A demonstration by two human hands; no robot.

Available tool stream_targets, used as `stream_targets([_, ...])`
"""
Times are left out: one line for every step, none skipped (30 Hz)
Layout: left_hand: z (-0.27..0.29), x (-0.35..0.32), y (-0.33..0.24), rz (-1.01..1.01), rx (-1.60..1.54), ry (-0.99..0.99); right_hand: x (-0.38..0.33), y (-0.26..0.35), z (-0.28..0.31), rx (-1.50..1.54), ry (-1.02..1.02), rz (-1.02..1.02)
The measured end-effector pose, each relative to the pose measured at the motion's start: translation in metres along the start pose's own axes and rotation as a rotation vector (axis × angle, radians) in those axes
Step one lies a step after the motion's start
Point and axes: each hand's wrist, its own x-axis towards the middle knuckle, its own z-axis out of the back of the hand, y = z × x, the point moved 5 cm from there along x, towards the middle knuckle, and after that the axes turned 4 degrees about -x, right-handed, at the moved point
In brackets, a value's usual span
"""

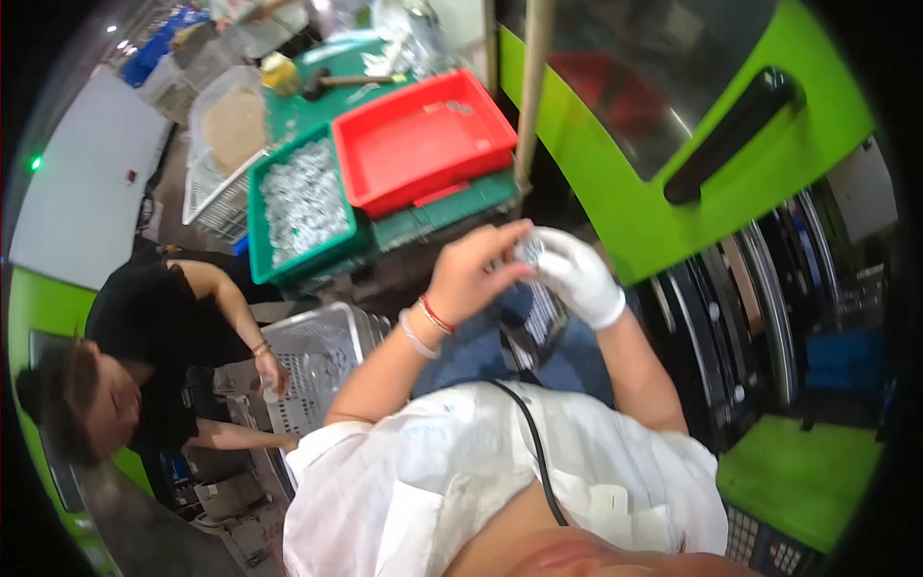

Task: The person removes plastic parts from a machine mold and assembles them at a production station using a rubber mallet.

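My left hand (469, 274), bare and with bands at the wrist, meets my right hand (579, 281), which wears a white glove. Between the fingertips of both hands is a small shiny metal part (528, 252); its exact shape is partly covered by the fingers. Just beyond my hands stands a red tray (399, 159) with a few small metal pieces (460, 109) near its far side. To its left, a green bin (258, 240) holds a heap of small silvery metal parts (304, 204).
A hammer (336, 85) lies on the green bench (288, 120) behind the bins. To the right is a lime-green machine door (615, 216) with a black handle (731, 139). At left, another person (163, 337) reaches into a white plastic crate (361, 332).
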Motion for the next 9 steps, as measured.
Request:
stream_targets([0.005, 0.001, 0.0, 0.008, -0.032, 0.001, 0.002, 0.007, -0.007, 0.141, 0.04, -0.014])
stream_targets([0.005, 0.004, -0.003, -0.031, -0.078, -0.032, 0.003, 0.011, -0.01, 0.199, 0.063, 0.021])
stream_targets([0.007, 0.007, -0.008, -0.073, -0.116, -0.068, 0.003, 0.015, -0.012, 0.258, 0.093, 0.063])
stream_targets([0.006, 0.009, -0.011, -0.069, -0.128, -0.063, 0.0, 0.014, -0.009, 0.258, 0.08, 0.059])
stream_targets([0.006, 0.011, -0.015, -0.078, -0.112, -0.047, -0.001, 0.015, -0.006, 0.273, 0.087, 0.049])
stream_targets([0.004, 0.01, -0.018, -0.084, -0.093, -0.035, -0.005, 0.013, -0.006, 0.29, 0.099, 0.036])
stream_targets([0.004, 0.009, -0.02, -0.084, -0.096, -0.036, -0.007, 0.012, -0.006, 0.288, 0.098, 0.035])
stream_targets([0.004, 0.008, -0.024, -0.087, -0.068, -0.018, -0.009, 0.012, -0.006, 0.299, 0.087, 0.038])
stream_targets([0.003, 0.005, -0.026, -0.089, -0.039, 0.003, -0.011, 0.011, -0.008, 0.313, 0.075, 0.04])
